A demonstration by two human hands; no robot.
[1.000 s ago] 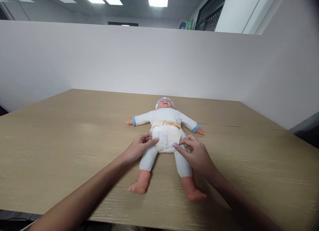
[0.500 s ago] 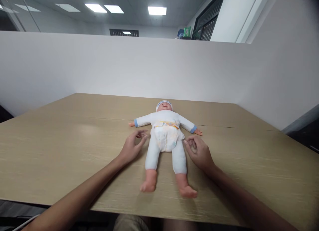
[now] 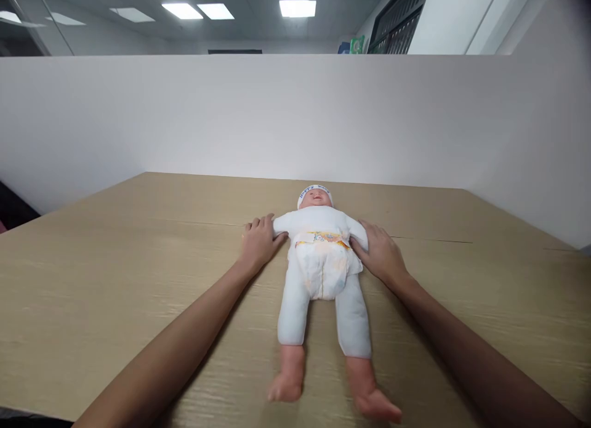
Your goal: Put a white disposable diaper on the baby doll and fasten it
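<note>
A baby doll [image 3: 318,218] lies on its back on the wooden table, head pointing away from me and legs toward me. It wears white clothing, a lettered white headband and a white diaper [image 3: 322,265] with a patterned waistband. My left hand [image 3: 259,242] is closed over the doll's arm on the left, covering its cuff and hand. Around the other arm, my right hand [image 3: 379,250] is closed too, thumb near the diaper's side. Both bare feet of the doll show near the front.
The table [image 3: 138,280] spreads wide on both sides, with a thin seam running across it. A pale partition wall [image 3: 277,114] rises behind its far edge, and another wall stands at the right.
Both hands have moved forward from beside the diaper onto the doll's arms and closed on them. The doll appears larger and nearer, and the view has shifted slightly.
</note>
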